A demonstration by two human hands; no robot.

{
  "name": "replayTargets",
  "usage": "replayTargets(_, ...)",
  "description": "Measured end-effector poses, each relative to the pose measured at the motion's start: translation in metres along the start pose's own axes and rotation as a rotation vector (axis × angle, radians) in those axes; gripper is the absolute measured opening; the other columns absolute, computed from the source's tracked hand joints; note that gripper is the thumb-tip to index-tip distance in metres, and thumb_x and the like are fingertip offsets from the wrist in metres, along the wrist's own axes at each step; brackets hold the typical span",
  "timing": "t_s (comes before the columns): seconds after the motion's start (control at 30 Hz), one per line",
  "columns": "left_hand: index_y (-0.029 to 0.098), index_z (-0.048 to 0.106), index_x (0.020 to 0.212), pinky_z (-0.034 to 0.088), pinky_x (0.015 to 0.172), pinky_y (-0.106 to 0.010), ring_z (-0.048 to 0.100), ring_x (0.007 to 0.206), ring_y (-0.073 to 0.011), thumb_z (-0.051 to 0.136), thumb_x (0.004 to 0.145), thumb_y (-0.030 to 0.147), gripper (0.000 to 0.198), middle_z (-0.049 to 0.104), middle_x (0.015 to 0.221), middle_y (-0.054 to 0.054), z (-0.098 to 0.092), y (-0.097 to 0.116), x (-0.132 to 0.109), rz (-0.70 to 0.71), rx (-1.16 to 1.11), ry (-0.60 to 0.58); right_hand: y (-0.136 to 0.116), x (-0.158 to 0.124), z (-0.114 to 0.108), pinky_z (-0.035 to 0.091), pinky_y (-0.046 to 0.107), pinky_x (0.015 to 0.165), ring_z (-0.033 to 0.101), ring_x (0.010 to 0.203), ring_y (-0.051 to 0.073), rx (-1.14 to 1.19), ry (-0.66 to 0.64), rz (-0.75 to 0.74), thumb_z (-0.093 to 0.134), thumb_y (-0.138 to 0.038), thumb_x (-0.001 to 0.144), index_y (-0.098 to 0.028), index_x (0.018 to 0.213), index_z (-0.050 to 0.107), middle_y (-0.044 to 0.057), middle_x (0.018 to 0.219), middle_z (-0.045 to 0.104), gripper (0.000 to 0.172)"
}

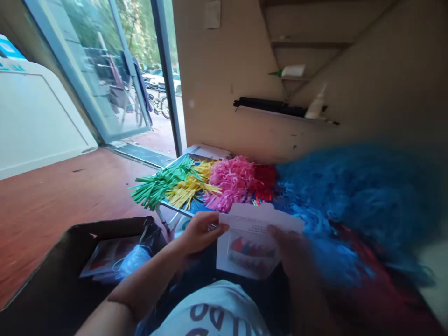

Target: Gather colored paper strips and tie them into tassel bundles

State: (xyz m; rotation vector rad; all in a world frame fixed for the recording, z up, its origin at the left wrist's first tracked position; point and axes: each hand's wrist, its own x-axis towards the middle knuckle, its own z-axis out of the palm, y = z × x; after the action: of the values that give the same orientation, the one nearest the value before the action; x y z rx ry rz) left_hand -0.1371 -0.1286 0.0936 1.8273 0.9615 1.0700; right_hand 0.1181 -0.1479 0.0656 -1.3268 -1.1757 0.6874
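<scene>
My left hand [199, 231] pinches the left edge of a folded white paper sheet [252, 233] with a colourful printed picture on its lower half. My right hand [292, 249] is smeared by motion; it grips the same sheet at its right side. The paper is held in front of my lap, just before a low tray [175, 207] of cut paper fringe: green strips [159, 184], yellow strips [189, 186], pink strips [233, 179] and a red bunch [264, 179].
A large blue fringed mass [357, 196] with red below lies at right, blurred. A dark open box [70, 261] with a plastic bag and a booklet sits at lower left. Glue bottles [317, 105] stand on wall ledges. An open doorway [154, 93] lies beyond the red floor.
</scene>
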Motion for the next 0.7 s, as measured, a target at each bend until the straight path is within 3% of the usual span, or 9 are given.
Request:
replayTargets(0.1,0.013,0.074,0.099,0.054,0.075,-0.028,0.067,0.078,-0.0181,0.083,0.067,0.053,0.052,0.073,0.086,-0.007,0.019,-0.016,0.016,-0.129,-0.324,-0.218,0.003,-0.023,-0.012,0.061,0.046,0.076,0.072,0.076,0.028,-0.035,-0.077,0.041,0.08,-0.049,0.068,-0.021,0.081,0.075,0.005,0.078,0.075,0.032)
replayTargets(0.2,0.012,0.076,0.091,0.048,0.064,-0.021,0.062,0.068,-0.0129,0.089,0.058,0.05,0.052,0.071,0.075,-0.003,0.025,-0.01,0.034,-0.149,-0.329,-0.245,0.01,-0.038,-0.012,0.06,0.045,0.079,0.072,0.079,0.027,0.052,-0.075,0.071,0.082,-0.05,0.065,-0.018,0.089,0.076,0.007,0.086,0.076,0.04)
replayTargets(0.3,0.012,0.077,0.083,0.048,0.061,-0.02,0.062,0.063,-0.0112,0.091,0.052,0.049,0.051,0.071,0.071,-0.001,0.03,0.001,0.05,-0.248,-0.345,-0.462,0.018,-0.045,-0.009,0.06,0.044,0.075,0.071,0.078,0.027,0.102,-0.091,0.153,0.083,-0.053,0.063,-0.016,0.092,0.075,0.01,0.088,0.076,0.048)
replayTargets(0.37,0.011,0.076,0.077,0.047,0.058,-0.02,0.062,0.058,-0.011,0.092,0.049,0.051,0.051,0.071,0.066,0.0,0.033,0.002,0.057,-0.33,-0.359,-0.559,0.023,-0.048,-0.008,0.059,0.043,0.074,0.07,0.079,0.027,0.058,-0.068,0.128,0.08,-0.056,0.066,-0.015,0.096,0.073,0.011,0.091,0.076,0.052)
replayTargets(0.43,0.011,0.075,0.074,0.047,0.055,-0.021,0.061,0.054,-0.0109,0.092,0.047,0.053,0.052,0.07,0.064,0.0,0.038,-0.002,0.061,-0.388,-0.382,-0.564,0.027,-0.05,-0.008,0.057,0.044,0.079,0.069,0.089,0.028,-0.101,0.092,-0.069,0.078,-0.055,0.07,-0.015,0.108,0.07,0.012,0.101,0.074,0.055)
replayTargets(0.53,0.012,0.075,0.075,0.046,0.054,-0.022,0.059,0.051,-0.0106,0.092,0.046,0.053,0.053,0.07,0.062,0.0,0.046,-0.013,0.063,-0.462,-0.43,-0.544,0.028,-0.052,-0.008,0.049,0.043,0.091,0.065,0.101,0.027,-0.545,0.322,-0.561,0.078,-0.046,0.078,-0.02,0.111,0.071,0.012,0.108,0.071,0.043)
replayTargets(0.6,0.013,0.074,0.075,0.045,0.055,-0.022,0.058,0.05,-0.0101,0.092,0.048,0.052,0.051,0.068,0.06,0.0,0.049,-0.018,0.063,-0.495,-0.458,-0.55,0.028,-0.051,-0.007,0.044,0.042,0.093,0.062,0.099,0.024,-0.789,0.309,-0.804,0.075,-0.039,0.084,-0.024,0.107,0.073,0.009,0.102,0.071,0.028)
replayTargets(0.7,0.014,0.074,0.076,0.044,0.057,-0.021,0.058,0.053,-0.0101,0.09,0.053,0.051,0.046,0.067,0.06,0.001,0.052,-0.02,0.065,-0.5,-0.489,-0.565,0.028,-0.043,-0.005,0.04,0.038,0.09,0.059,0.093,0.021,-0.884,0.253,-0.939,0.071,-0.032,0.089,-0.026,0.106,0.073,0.005,0.092,0.071,0.018)
